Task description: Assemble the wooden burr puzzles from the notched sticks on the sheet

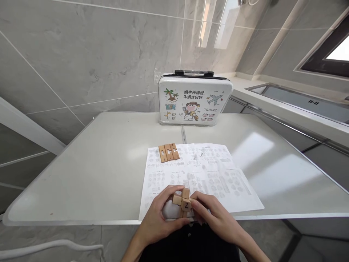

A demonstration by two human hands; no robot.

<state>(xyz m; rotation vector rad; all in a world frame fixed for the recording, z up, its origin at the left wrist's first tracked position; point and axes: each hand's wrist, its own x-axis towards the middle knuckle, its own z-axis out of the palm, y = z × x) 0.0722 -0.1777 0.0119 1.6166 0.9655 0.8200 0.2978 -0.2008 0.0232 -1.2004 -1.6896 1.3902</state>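
Observation:
A small wooden interlocking puzzle (183,202) made of crossed blocks, one marked "2", sits at the table's near edge between both my hands. My left hand (160,218) grips it from the left with fingers curled over its top. On the right side, my right hand (215,217) pinches it with the fingertips. Under the puzzle lies a printed instruction sheet (201,174). Three loose notched wooden pieces (168,152) lie side by side on the sheet's far left corner, well beyond my hands.
A white tin case (195,98) with cartoon prints and the word TRAVEL stands at the back of the white table (95,171), against the grey tiled wall. A counter with a sunken sink (305,100) runs along the right.

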